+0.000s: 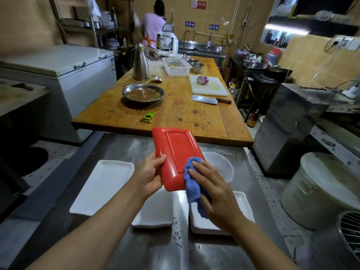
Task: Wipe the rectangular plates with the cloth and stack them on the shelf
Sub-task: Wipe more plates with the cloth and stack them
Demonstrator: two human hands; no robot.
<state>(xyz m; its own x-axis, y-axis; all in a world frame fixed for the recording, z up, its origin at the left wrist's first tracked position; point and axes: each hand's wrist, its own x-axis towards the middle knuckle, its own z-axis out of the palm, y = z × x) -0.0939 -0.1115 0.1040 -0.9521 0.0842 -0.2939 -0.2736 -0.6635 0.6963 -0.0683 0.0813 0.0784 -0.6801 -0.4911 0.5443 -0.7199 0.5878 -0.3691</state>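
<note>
Brushed stainless steel, dull and beaded with water drops, forms the near table (194, 250), and beyond it runs a long wooden table (181, 112) with a worn, stained top. Above the steel, the left hand (150, 174) grips a glossy red rectangular plate (175, 152) by its left long edge, thumb curled over the rim, holding it tilted with the far end raised; the plate has rounded corners and a raised rectangular foot ring, so its underside faces up. The right hand (216, 193) presses a nubbly blue cloth (192, 184) against the plate's near right corner, fingers spread and bent over the bunched fabric, which hangs down past the plate's edge. On the steel below lie white rectangular plates in three lots: one stack at left (101, 190), one beneath the red plate (155, 211), and one under the right wrist (202, 223). A clear round plastic bowl (222, 164) sits just right of the red plate. Farther off, the wood carries a shallow metal dish (143, 93) of brownish liquid, a green peeler (147, 117), a cleaver (210, 99) and a white cutting board (209, 85) with a halved red onion (202, 80).
</note>
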